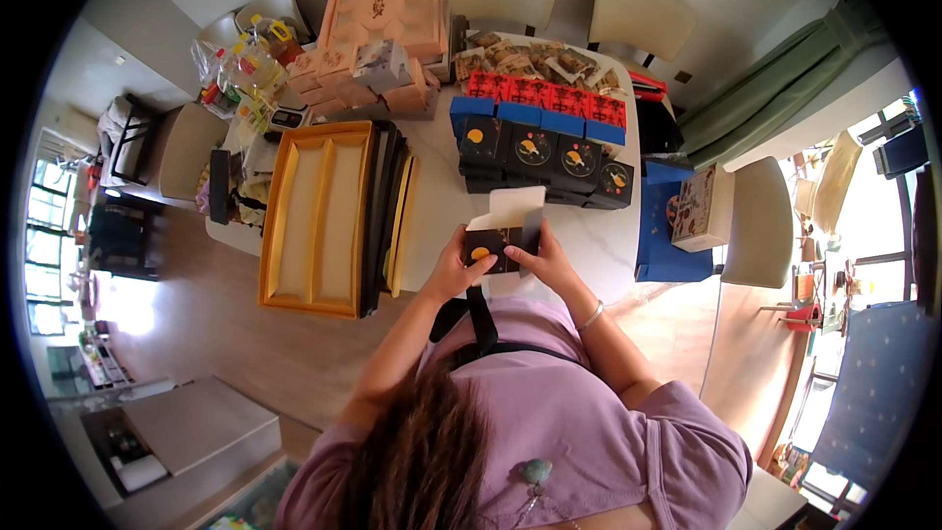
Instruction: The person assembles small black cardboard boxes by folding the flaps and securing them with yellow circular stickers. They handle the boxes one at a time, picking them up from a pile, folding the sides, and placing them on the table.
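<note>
Between my two hands is a small black cardboard box (pixel 501 238) with a gold round print, held at the table's near edge. Its white inner flap (pixel 517 204) stands up, so the top is unfolded. My left hand (pixel 459 263) grips the box's left side, the thumb across its front. On the right side my right hand (pixel 546 261) does the same, its thumb also on the front. Just beyond are stacked black boxes (pixel 533 149) with round gold prints. Behind these sit blue boxes (pixel 561 123) and a row of red packets (pixel 548 95) with black lettering.
Gold-rimmed divided trays (pixel 316 216) are stacked at the left of the white table (pixel 432 177). Pink boxes (pixel 383 15) and oil bottles (pixel 257 69) stand at the far left. Wrapped packets (pixel 549 61) lie at the back. A chair (pixel 760 221) holds a printed carton (pixel 701 208) at right.
</note>
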A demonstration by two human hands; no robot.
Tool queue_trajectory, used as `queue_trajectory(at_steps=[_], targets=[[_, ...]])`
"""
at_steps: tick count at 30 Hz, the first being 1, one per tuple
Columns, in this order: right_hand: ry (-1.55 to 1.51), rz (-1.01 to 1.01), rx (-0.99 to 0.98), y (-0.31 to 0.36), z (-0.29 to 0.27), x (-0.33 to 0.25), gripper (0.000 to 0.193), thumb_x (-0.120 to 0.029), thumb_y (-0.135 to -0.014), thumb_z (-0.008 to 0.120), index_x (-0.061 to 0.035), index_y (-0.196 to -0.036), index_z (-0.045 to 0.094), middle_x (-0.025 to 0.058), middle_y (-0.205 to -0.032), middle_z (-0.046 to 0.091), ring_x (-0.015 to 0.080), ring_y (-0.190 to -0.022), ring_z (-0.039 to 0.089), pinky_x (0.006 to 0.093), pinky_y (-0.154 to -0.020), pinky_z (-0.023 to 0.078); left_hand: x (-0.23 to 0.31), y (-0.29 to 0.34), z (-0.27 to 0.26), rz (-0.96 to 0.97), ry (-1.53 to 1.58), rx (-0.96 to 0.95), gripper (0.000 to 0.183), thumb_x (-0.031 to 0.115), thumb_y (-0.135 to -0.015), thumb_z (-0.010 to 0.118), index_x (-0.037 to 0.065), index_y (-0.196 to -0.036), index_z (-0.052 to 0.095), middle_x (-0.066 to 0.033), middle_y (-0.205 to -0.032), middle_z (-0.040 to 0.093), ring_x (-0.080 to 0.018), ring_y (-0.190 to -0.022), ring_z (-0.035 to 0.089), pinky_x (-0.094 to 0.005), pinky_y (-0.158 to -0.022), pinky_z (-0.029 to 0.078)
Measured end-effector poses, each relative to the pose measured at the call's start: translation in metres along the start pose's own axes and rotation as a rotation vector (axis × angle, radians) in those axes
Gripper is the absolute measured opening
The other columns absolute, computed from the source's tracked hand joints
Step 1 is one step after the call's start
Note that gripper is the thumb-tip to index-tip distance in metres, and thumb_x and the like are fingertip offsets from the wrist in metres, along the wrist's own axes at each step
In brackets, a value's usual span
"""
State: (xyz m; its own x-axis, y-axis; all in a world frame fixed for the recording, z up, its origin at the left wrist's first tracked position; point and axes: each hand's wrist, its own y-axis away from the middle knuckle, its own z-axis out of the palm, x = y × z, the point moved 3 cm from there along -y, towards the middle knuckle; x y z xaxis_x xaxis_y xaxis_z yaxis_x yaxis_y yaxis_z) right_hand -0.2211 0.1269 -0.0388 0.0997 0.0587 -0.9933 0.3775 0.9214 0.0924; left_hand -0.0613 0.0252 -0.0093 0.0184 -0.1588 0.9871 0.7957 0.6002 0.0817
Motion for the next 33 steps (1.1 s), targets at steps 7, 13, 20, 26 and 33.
queue_trajectory(at_steps=[7,13,20,26,33], targets=[[-0.129,-0.053,-0.106,0.019,0.024,-0.085,0.068,-0.022,-0.089,0.073,-0.0009,-0.143,0.037,0.0072,-0.127,0.054,0.0149,-0.116,0.049,0.0301,-0.098,0.042,0.070,0.001,0.022,0.328,-0.067,0.024,0.071,0.046,-0.100,0.048,0.001,-0.146,0.019,-0.0141,-0.136,0.042,-0.0218,-0.127,0.042,-0.0330,-0.105,0.033],[-0.355,0.055,-0.046,0.043,0.004,-0.091,0.058,-0.036,-0.099,0.056,-0.0030,-0.143,0.040,0.0070,-0.129,0.054,0.0143,-0.118,0.050,0.0301,-0.099,0.042,0.115,0.012,0.044,0.538,-0.221,0.033,0.065,0.041,-0.100,0.048,0.001,-0.144,0.022,-0.0183,-0.133,0.042,-0.0260,-0.117,0.049,-0.0354,-0.101,0.037],[-0.778,0.087,0.010,0.048,0.004,-0.131,0.047,-0.037,-0.104,0.043,-0.0017,-0.134,0.049,0.0091,-0.125,0.060,0.0171,-0.114,0.058,0.0322,-0.096,0.047,0.132,0.012,0.047,0.659,-0.457,-0.014,0.039,0.033,-0.101,0.049,0.003,-0.125,0.047,-0.0182,-0.113,0.051,-0.0288,-0.100,0.055,-0.0342,-0.083,0.047],[-0.617,0.120,-0.017,0.049,-0.005,-0.137,0.033,-0.017,-0.098,0.056,0.0009,-0.126,0.056,0.0081,-0.118,0.063,0.0160,-0.109,0.060,0.0302,-0.095,0.047,0.134,0.012,0.043,0.560,-0.420,-0.114,0.034,0.034,-0.100,0.049,0.005,-0.118,0.049,-0.0161,-0.108,0.054,-0.0301,-0.092,0.058,-0.0338,-0.080,0.047],[-0.521,0.187,0.038,0.043,-0.006,-0.131,0.029,-0.018,-0.097,0.059,0.0015,-0.118,0.061,0.0047,-0.108,0.066,0.0107,-0.096,0.062,0.0251,-0.084,0.050,0.135,0.009,0.042,0.378,-0.461,-0.149,0.038,0.034,-0.097,0.056,0.007,-0.122,0.049,-0.0150,-0.113,0.053,-0.0325,-0.096,0.058,-0.0353,-0.081,0.048]])
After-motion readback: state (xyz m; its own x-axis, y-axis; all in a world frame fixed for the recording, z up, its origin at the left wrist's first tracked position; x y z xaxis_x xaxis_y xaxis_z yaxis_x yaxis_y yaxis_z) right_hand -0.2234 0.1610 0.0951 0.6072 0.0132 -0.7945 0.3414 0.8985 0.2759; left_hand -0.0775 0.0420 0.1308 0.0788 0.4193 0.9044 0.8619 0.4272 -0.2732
